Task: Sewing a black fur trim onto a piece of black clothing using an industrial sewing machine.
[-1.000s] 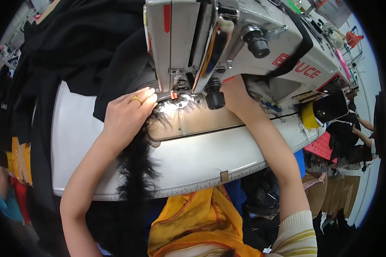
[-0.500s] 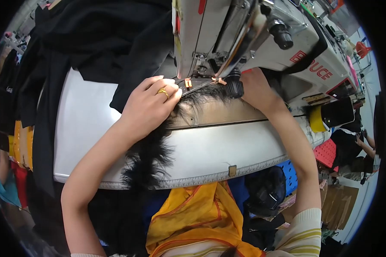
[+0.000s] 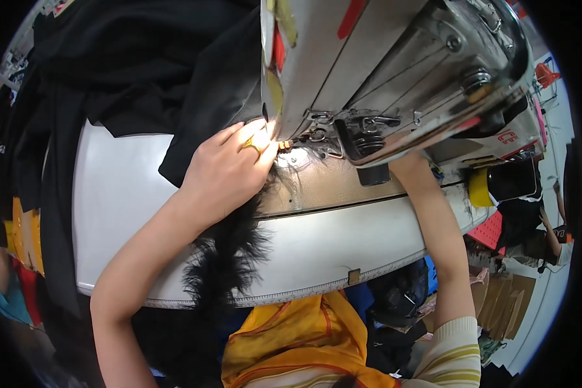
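My left hand (image 3: 229, 165), with a gold ring, is closed beside the needle area of a sewing machine (image 3: 343, 71). Under its fingers it grips black feather trim (image 3: 223, 262), whose fluffy length trails across the white table and over the front edge. Black fabric (image 3: 194, 129) lies against the far side of this hand. My right hand (image 3: 409, 158) reaches in behind the machine head on the right; its fingers are hidden there. Small orange pieces (image 3: 284, 145) sit by the presser foot, next to my left fingertips. Loose black wisps lie on the lit machine bed.
The white table (image 3: 330, 246) has a measuring tape (image 3: 317, 286) along its front edge. A large heap of black cloth (image 3: 110, 52) covers the far left. A yellow and black container (image 3: 480, 187) stands at the right. Beyond it a person's arm (image 3: 549, 233) shows.
The view has moved in toward the machine head, which looms larger and covers more of my right hand. My left hand keeps its grip beside the needle area.
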Available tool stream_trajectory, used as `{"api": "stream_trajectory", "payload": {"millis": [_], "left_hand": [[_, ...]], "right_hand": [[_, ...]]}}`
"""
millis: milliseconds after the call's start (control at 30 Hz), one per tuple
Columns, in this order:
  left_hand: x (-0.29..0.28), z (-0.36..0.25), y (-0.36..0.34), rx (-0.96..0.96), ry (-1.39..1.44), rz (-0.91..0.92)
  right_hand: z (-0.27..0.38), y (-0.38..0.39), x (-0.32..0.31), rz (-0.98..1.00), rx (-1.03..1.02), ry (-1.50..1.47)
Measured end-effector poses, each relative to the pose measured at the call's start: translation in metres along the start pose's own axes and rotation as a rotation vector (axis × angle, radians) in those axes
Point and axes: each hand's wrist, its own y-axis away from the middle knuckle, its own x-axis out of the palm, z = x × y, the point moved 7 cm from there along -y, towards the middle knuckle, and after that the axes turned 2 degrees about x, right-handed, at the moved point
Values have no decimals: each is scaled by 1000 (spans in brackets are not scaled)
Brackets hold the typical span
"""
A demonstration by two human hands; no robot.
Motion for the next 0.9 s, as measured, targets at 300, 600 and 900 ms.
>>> {"api": "stream_trajectory", "payload": {"millis": [300,600,900], "left_hand": [[-3,14,3,-77,-95,-94],[-4,18,11,-64,173,-6],[-23,-22,13,129,190,-38]], "right_hand": [[-19,-2,72,183,79,27],[26,-2,25,319,-44,-211],[48,-10,-3,406,-354,-25]]}}
